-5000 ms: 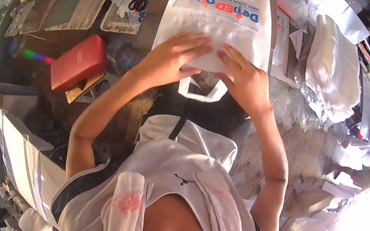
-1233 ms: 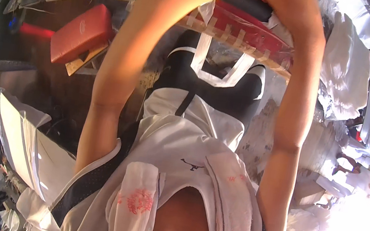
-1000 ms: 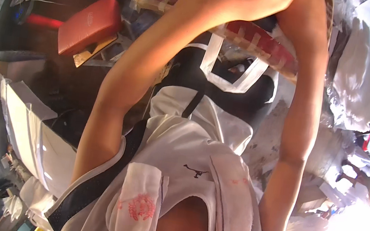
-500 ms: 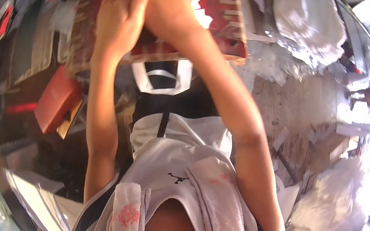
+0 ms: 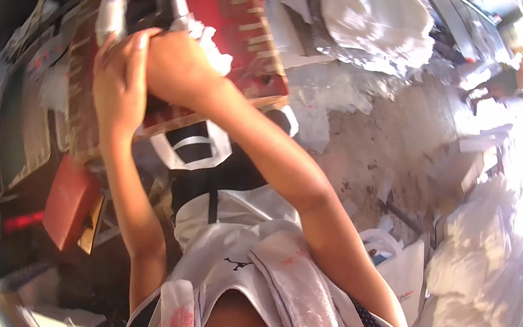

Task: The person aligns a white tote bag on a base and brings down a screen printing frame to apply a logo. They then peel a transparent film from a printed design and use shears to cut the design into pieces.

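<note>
Up high, both hands are on a big red frame [image 5: 230,15] with rows of small pale pegs along its edges. It sits at the top of the view, tipped on a slant, above the person's lap.

The left hand [image 5: 117,82] lies flat on the frame's lower left side, fingers spread wide and pressing on it, not curled around anything. The right hand [image 5: 171,63] is right beside it, bent over the frame near a bunch of white cloth [image 5: 211,46] (or maybe thin bag stuff, I cannot tell). I cannot see if its fingers are closed on something.

I think the frame is stiff and hard, and a bit heavy, since it takes two hands. The pegs look pokey, so the flat edges are the best places to grab. The white cloth looks soft, light and floppy, and it could snag on the pegs.

A white bag handle [image 5: 192,146] hangs just below the frame. A red box [image 5: 67,201] sits lower left. Piles of white bags [image 5: 482,281] lie on the right.
</note>
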`<state>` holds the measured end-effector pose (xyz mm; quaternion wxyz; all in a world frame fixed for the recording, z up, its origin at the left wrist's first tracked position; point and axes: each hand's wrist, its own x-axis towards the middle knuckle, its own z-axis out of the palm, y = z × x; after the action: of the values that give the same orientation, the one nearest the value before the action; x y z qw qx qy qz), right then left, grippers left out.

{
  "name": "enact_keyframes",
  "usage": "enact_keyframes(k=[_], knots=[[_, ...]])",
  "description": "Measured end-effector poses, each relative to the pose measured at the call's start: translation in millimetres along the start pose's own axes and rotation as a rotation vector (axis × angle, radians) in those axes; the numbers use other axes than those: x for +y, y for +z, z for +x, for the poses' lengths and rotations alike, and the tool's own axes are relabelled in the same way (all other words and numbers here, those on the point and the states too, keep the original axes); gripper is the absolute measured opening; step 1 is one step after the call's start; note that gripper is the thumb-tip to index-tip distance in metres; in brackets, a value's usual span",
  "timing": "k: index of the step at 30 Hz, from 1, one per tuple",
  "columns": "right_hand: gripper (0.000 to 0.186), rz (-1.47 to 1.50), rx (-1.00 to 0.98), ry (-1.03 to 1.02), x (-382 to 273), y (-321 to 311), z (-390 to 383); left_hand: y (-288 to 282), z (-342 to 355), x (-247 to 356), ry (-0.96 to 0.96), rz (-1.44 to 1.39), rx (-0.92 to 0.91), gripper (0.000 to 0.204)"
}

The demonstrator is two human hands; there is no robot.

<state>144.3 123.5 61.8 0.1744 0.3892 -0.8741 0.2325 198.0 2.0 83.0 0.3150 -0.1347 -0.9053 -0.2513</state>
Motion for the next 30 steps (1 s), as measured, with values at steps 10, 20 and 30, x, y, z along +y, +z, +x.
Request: enact_keyframes(k=[10,20,30], knots=[[0.029,0.149,-0.085,0.143,-8.4,-19.7,-5.1,-1.3,0.7,5.5,-0.117,-0.073,-0.069,0.058],[0.014,0.067,0.074,-0.125,3.8,-15.3,-31.6,0.7,-4.9,5.4,-0.001,-0.158,-0.014,0.041],[0.021,-0.029,0.317,0.047,-16.2,-41.8,-78.1,-22.9,-61.4,12.0,-0.064,0.111,-0.004,0.028]])
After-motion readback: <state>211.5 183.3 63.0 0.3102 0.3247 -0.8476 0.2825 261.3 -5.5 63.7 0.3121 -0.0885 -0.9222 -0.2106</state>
